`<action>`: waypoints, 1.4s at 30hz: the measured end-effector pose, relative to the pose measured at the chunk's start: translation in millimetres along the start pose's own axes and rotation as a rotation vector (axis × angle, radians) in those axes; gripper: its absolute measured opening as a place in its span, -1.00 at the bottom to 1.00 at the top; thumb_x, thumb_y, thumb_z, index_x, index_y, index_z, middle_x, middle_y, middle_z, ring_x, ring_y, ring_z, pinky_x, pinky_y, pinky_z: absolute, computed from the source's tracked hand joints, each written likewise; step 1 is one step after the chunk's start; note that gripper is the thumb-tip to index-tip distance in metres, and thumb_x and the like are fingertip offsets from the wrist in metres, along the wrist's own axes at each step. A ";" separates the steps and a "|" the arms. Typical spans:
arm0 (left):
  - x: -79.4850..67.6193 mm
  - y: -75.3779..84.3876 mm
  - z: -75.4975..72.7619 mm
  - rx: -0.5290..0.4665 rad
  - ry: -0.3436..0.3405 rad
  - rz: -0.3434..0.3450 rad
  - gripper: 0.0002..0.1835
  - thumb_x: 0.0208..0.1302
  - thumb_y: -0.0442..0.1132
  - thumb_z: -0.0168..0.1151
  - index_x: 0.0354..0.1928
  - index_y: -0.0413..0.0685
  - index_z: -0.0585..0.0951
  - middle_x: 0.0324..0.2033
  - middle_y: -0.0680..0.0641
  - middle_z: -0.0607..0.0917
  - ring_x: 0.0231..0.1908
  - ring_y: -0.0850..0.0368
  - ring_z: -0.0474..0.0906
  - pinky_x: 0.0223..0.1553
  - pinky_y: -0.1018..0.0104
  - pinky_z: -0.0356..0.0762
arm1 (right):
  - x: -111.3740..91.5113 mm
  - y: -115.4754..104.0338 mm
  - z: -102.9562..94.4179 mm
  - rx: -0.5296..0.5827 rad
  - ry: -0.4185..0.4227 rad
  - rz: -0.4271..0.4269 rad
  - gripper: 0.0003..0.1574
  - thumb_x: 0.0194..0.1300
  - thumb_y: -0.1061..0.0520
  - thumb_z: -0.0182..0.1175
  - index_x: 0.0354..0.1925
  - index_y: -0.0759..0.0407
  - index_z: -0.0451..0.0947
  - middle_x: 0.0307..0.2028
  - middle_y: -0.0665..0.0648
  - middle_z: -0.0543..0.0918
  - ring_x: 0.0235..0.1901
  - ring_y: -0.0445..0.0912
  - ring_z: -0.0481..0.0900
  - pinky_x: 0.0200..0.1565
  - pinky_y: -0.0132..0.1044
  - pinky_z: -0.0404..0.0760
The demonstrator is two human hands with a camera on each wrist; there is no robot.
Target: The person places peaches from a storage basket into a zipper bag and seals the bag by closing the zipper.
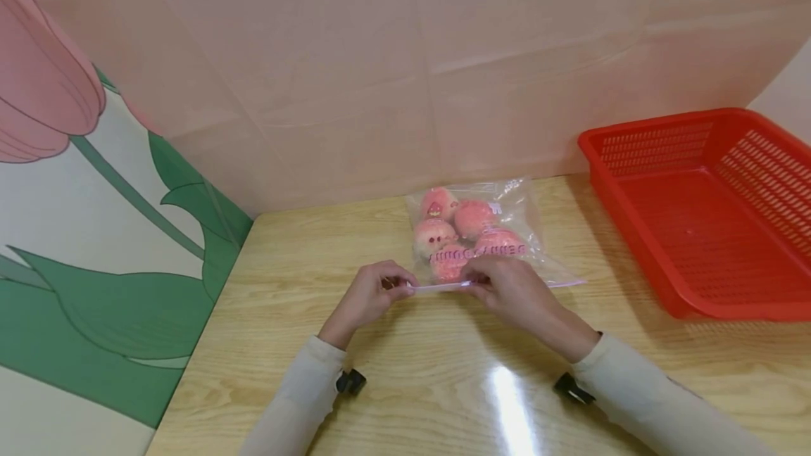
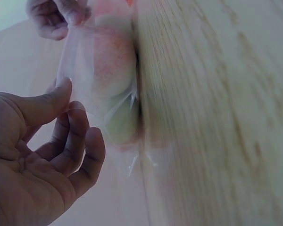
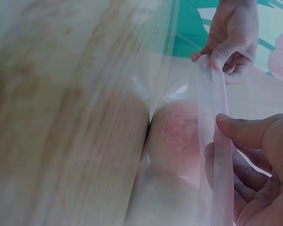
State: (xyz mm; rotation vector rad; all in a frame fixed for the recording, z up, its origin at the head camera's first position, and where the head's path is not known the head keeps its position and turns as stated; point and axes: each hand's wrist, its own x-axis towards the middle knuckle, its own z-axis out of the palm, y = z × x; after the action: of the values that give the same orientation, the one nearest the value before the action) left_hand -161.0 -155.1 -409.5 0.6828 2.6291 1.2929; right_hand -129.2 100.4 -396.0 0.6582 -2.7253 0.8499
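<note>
A clear zip-top bag [image 1: 538, 252] with pink lettering lies on the table, and several pink peach-like round items [image 1: 475, 218] are inside it. My left hand [image 1: 374, 294] pinches the left end of the bag's pink zip edge between thumb and fingers. Further right along the same edge, my right hand [image 1: 507, 287] pinches the strip, its thumb and fingers on opposite sides. In the right wrist view the pink strip [image 3: 221, 179] runs between both hands. The left wrist view shows the round items [image 2: 115, 61] through the film, resting against the wood.
A red slotted plastic basket [image 1: 633, 252] stands on the right of the wooden table [image 1: 304, 252]. Behind the table rises a wall covered in pale pink sheeting [image 1: 329, 76]. Large tulip artwork [image 1: 127, 301] covers the left side.
</note>
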 end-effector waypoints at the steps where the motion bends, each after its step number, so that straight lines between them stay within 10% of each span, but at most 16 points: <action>1: 0.0 0.0 0.1 0.000 -0.001 0.001 -0.92 0.25 -0.34 0.35 -0.30 -0.01 0.76 -0.41 0.01 0.67 -0.38 0.23 0.50 -0.31 0.37 0.58 | -0.4 0.3 -0.5 0.001 -0.001 0.000 -0.82 0.04 0.16 0.52 -0.36 -0.02 0.70 -0.46 -0.10 0.70 -0.45 -0.28 0.57 -0.36 -0.32 0.66; 42: 0.3 -0.2 -0.3 -0.001 -0.010 -0.007 -0.92 0.26 -0.35 0.34 -0.29 -0.02 0.76 -0.39 0.00 0.68 -0.36 0.22 0.51 -0.28 0.33 0.60 | -10.8 13.9 -13.7 -0.023 0.020 -0.013 -0.78 0.03 0.23 0.52 -0.36 -0.03 0.70 -0.44 -0.11 0.71 -0.42 -0.27 0.61 -0.34 -0.31 0.69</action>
State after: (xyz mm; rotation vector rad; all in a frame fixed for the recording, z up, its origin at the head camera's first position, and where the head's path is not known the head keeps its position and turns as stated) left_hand -161.5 -155.3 -409.4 0.6781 2.6207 1.2853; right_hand -125.4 122.4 -395.1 0.6587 -2.7063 0.8164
